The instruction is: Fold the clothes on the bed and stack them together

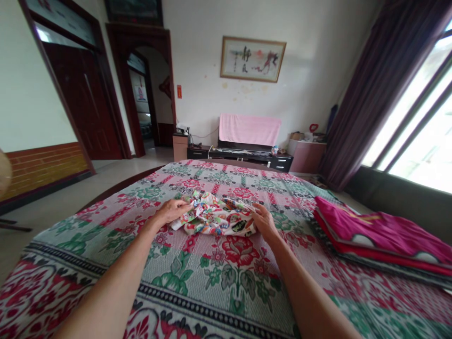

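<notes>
A crumpled piece of white cloth (226, 219) with a colourful print lies bunched on the flowered bed cover (243, 282). My left hand (173, 210) pinches its left end, fingers closed on the fabric. At the opposite end my right hand (263, 220) grips the edge, where thin white strands or a hem stretch from the fingers. Both arms reach forward over the cover. Folds hide the cloth's full shape, so I cannot tell whether it is a garment.
Folded magenta and red clothes (381, 230) are stacked at the right. Beyond the far edge stands a low black cabinet (282, 163), with a pink towel (249, 129) draped over something on it. A dark purple curtain (356, 89) hangs by the window. Doorways open at the left.
</notes>
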